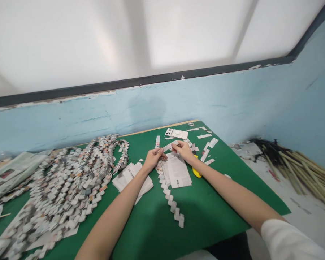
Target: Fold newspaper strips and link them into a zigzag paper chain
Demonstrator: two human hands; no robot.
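Between my two hands a narrow paper strip (168,146) is stretched just above the table. My left hand (154,159) pinches its left end, and my right hand (183,150) pinches the right end. Below my left hand a zigzag chain of folded paper (171,200) runs down toward me; whether that hand also touches it I cannot tell. Printed paper sheets (178,173) lie under my hands, and another stack of cut sheets (132,177) is left of them. Beside my right wrist lies a yellow-handled tool (196,171), partly hidden by the forearm.
A large heap of folded paper chains (73,184) covers the left of the green table (219,209). A white phone (177,133) lies behind my hands. Loose paper strips (205,155) are scattered to the right. Bamboo sticks (303,169) are piled on the floor at right.
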